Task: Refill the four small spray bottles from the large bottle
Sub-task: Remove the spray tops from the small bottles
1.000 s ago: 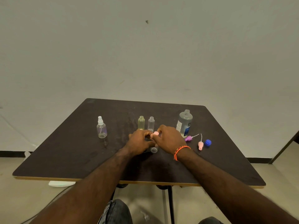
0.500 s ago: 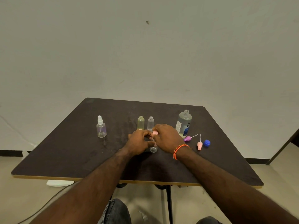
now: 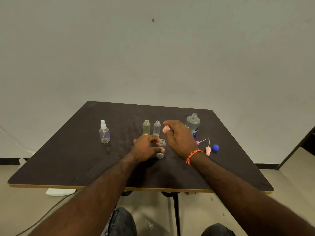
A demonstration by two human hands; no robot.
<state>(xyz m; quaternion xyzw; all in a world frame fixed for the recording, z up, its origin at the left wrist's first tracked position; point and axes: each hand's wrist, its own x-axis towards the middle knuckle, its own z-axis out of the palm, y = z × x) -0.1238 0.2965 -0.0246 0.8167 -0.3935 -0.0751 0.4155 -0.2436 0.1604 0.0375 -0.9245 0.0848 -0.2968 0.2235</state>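
- Step in hand, by my reading: uncapping the third small bottle ahead of any pouring.
- Left hand [image 3: 144,148]: fingers curled round a clear small bottle [image 3: 161,149], which stands upright on the desk [image 3: 68,159] near the middle, neck open.
- Right hand [image 3: 179,137]: raised just above and beside that bottle, fingers pinching a pink spray cap [image 3: 165,129], clear of the neck.
- Two more open small bottles, one yellowish [image 3: 146,127], one clear [image 3: 156,128], stand side by side just behind the hands.
- Fourth small bottle [image 3: 104,133], well apart on the left, wears its white spray head.
- Large bottle [image 3: 193,124]: upright at the right rear, uncapped, partly behind the right hand.
- Loose at the right: a purple spray cap [image 3: 197,143], another pink spray cap [image 3: 208,149], a blue cap [image 3: 216,148].
- Next move, in my judgement: lay the pinched cap with the loose ones, then uncap the left bottle; pouring calls for a steady aim at narrow necks.
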